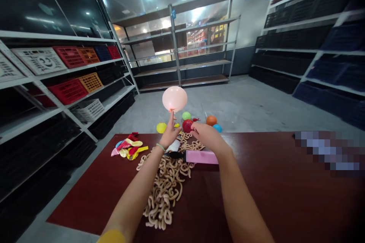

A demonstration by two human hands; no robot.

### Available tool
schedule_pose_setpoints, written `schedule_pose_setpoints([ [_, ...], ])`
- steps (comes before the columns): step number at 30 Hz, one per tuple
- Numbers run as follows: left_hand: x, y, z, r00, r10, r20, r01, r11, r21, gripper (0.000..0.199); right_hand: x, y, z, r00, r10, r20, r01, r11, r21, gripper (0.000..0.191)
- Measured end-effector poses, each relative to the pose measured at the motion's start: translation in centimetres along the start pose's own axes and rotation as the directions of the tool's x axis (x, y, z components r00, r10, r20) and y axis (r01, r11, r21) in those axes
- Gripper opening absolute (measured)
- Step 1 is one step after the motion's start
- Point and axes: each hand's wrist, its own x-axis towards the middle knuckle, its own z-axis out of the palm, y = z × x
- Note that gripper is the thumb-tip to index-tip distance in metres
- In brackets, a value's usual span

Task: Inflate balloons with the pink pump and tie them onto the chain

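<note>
Our left hand (pixel 169 134) touches a round pink balloon (pixel 174 98).

One fingertip (pixel 172 114) is at the balloon's knot, but we cannot tell if it grips. Our right hand (pixel 207 136) is apart from it, looks empty, and is just beside a red balloon (pixel 188 125). Below, curly tan strings (pixel 165 186) and a pink box (pixel 202 157) lie on the dark red surface (pixel 256 190). Green (pixel 186 115), orange (pixel 211 120) and blue balloons (pixel 217 128) sit past it.
</note>
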Motion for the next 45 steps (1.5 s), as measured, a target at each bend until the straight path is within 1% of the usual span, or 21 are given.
schedule_pose_setpoints([
  [2, 0.1, -0.2, 0.1, 1.0, -0.018, -0.011, 0.018, 1.0, 0.021, 0.081, -0.1, -0.2, -0.1, 1.0, -0.011, 0.006, 0.01, 1.0, 0.014, 0.011],
  [4, -0.5, -0.5, -0.4, 0.997, -0.025, -0.068, 0.029, 0.998, 0.048, 0.064, -0.2, -0.6, 0.0, 1.0, -0.024, 0.001, 0.024, 1.0, 0.009, 0.011],
  [7, -2.2, -0.7, -2.4, 0.984, -0.033, -0.173, 0.05, 0.994, 0.098, 0.038, -0.1, -1.4, 0.4, 0.998, -0.063, -0.011, 0.063, 0.998, 0.004, 0.013],
  [10, -4.6, -0.8, -5.2, 0.959, -0.05, -0.279, 0.083, 0.99, 0.11, 0.028, 0.3, -2.6, 1.4, 0.988, -0.151, -0.04, 0.151, 0.988, 0.018, 0.013],
  [13, -7.4, -1.1, -8.4, 0.931, -0.055, -0.36, 0.113, 0.983, 0.142, 0.027, 0.9, -4.7, 3.3, 0.96, -0.271, -0.066, 0.273, 0.962, 0.021, 0.012],
  [17, -11.0, -2.4, -12.8, 0.886, -0.042, -0.461, 0.178, 0.95, 0.256, 0.025, 1.2, -8.1, 7.0, 0.904, -0.425, -0.043, 0.425, 0.905, 0.013, 0.009],
  [19, -12.2, -3.4, -14.9, 0.857, -0.022, -0.515, 0.222, 0.917, 0.331, 0.024, 1.1, -9.6, 8.9, 0.876, -0.481, -0.029, 0.482, 0.876, 0.014, 0.008],
  [21, -12.9, -4.4, -16.6, 0.836, 0.011, -0.549, 0.253, 0.88, 0.402, 0.024, 0.8, -10.7, 10.6, 0.861, -0.509, -0.014, 0.509, 0.861, 0.005, 0.009],
  [23, -13.0, -5.4, -17.9, 0.833, 0.057, -0.55, 0.258, 0.84, 0.478, 0.024, 0.5, -11.4, 11.9, 0.859, -0.512, -0.011, 0.512, 0.859, -0.008, 0.012],
  [24, -12.9, -5.8, -18.4, 0.841, 0.082, -0.535, 0.251, 0.816, 0.52, 0.024, 0.3, -11.8, 12.5, 0.86, -0.51, -0.015, 0.51, 0.86, -0.009, 0.013],
  [25, -12.7, -6.2, -18.8, 0.856, 0.107, -0.506, 0.236, 0.79, 0.565, 0.025, 0.2, -12.1, 13.0, 0.861, -0.508, -0.023, 0.508, 0.862, -0.007, 0.015],
  [27, -12.0, -6.8, -19.5, 0.901, 0.131, -0.414, 0.197, 0.726, 0.658, 0.027, -0.1, -12.5, 13.8, 0.861, -0.507, -0.04, 0.507, 0.862, 0.006, 0.018],
  [29, -11.4, -7.2, -20.0, 0.943, 0.115, -0.313, 0.167, 0.65, 0.742, 0.029, -0.3, -12.9, 14.5, 0.86, -0.508, -0.049, 0.51, 0.86, 0.018, 0.019],
  [31, -10.9, -7.4, -20.3, 0.966, 0.076, -0.245, 0.161, 0.564, 0.81, 0.029, -0.4, -13.1, 15.1, 0.856, -0.515, -0.052, 0.517, 0.856, 0.025, 0.019],
  [34, -10.6, -7.8, -20.5, 0.972, 0.049, -0.229, 0.182, 0.46, 0.869, 0.024, -0.5, -13.0, 15.9, 0.849, -0.526, -0.054, 0.528, 0.849, 0.03, 0.02],
  [36, -10.6, -7.7, -20.4, 0.967, 0.06, -0.247, 0.197, 0.436, 0.878, 0.017, -0.5, -12.9, 16.2, 0.849, -0.526, -0.049, 0.528, 0.849, 0.029, 0.02],
  [38, -10.8, -7.2, -20.2, 0.961, 0.088, -0.262, 0.195, 0.453, 0.87, 0.011, -0.5, -12.9, 16.3, 0.851, -0.524, -0.039, 0.525, 0.851, 0.023, 0.02],
  [40, -10.9, -6.2, -19.9, 0.952, 0.127, -0.28, 0.18, 0.51, 0.841, 0.007, -0.5, -12.9, 16.2, 0.855, -0.518, -0.034, 0.519, 0.855, 0.014, 0.02],
  [42, -10.8, -4.8, -19.5, 0.937, 0.145, -0.319, 0.167, 0.613, 0.772, 0.008, -0.5, -12.9, 16.0, 0.857, -0.514, -0.039, 0.514, 0.858, 0.006, 0.019],
  [43, -10.8, -4.0, -19.3, 0.929, 0.131, -0.346, 0.171, 0.678, 0.715, 0.01, -0.5, -13.0, 15.9, 0.857, -0.514, -0.043, 0.515, 0.857, 0.003, 0.019],
  [45, -10.7, -2.5, -18.6, 0.914, 0.061, -0.401, 0.19, 0.809, 0.557, 0.017, -0.5, -13.1, 15.4, 0.855, -0.515, -0.056, 0.516, 0.857, -0.004, 0.019],
])
